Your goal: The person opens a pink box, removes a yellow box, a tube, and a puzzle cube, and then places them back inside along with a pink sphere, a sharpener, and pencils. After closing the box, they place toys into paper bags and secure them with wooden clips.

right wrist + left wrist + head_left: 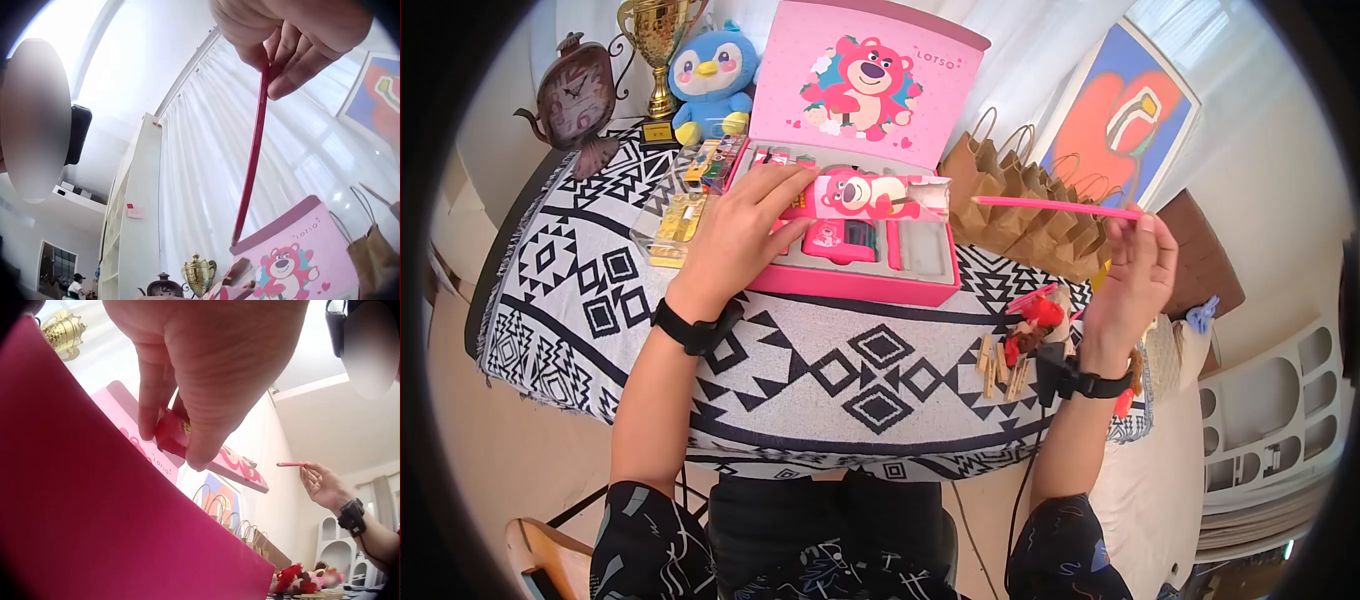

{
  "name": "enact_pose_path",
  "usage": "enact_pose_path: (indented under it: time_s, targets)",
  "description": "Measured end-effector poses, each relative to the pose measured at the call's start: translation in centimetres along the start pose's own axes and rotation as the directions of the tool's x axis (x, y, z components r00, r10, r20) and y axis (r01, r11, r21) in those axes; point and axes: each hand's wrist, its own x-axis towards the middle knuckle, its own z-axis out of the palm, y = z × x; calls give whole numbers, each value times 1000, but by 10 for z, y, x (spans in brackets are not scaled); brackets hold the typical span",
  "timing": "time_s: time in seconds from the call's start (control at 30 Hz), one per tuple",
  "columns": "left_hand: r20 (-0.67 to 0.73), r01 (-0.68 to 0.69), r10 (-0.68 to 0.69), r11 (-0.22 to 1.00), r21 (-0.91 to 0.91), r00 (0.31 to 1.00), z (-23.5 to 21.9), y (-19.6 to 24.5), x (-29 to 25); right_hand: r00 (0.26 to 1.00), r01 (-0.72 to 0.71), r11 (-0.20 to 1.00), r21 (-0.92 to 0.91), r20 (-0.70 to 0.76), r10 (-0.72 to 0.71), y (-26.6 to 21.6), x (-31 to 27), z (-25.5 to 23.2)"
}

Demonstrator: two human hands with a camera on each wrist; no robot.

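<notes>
A small pink carton with a bear print (870, 195) is pinched by its left end in the left hand (745, 225), above the open pink gift box (850, 287). Its right end looks open in the head view. Out to the right, the right hand (1135, 275) pinches one end of a long pink pencil (1055, 207), whose other end points left toward the carton without touching it. In the right wrist view the pencil (253, 162) slants down from the fingertips. Inside the gift box lies a pink sharpener-like item (828, 238) in a grey tray.
Brown paper bags (1020, 205) stand right of the box. Wooden clothespins (1000, 372) and red decorations (1043, 312) lie nearer on the patterned cloth (850, 350). Behind are a blue plush (712, 75), a gold trophy (662, 50) and a clock (580, 90).
</notes>
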Motion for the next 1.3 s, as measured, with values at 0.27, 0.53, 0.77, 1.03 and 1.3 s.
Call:
enact_pose_path:
  time_s: [0.27,0.53,0.77,1.03,1.3]
  targets:
    - [-15,-19,18,998,-63,1000,0,6,1,976,-194,980,48,106,188,26,-38,36]
    - [-11,-24,23,998,-63,1000,0,9,1,866,-303,941,-150,369,337,46,-74,64]
    - [-45,5,-7,999,-47,999,-1,4,-1,849,71,766,-639,442,290,30,-20,37]
    - [-45,3,-5,1000,-26,999,-2,5,1,347,875,1,-485,627,698,79,-25,-24]
    - [-36,-14,14,1000,2,999,1,3,0,209,966,-75,-246,581,787,109,-42,-28]
